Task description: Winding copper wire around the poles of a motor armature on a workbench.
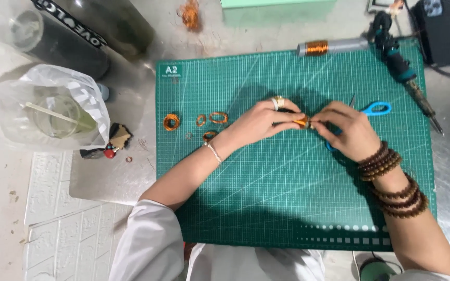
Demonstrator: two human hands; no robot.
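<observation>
Over the middle of the green cutting mat (266, 198), the left hand (259, 122) and right hand (350, 130) met, each grip pinched shut on a small copper wire coil (302, 122). Blue-handled scissors (376, 109) lay just behind the right hand; loose copper coils (204, 122) sat left.

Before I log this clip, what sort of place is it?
Probably a hobby or electronics workbench: a green cutting mat, a soldering iron and small copper wire coils lie about, while both hands pinch a small coil.
</observation>
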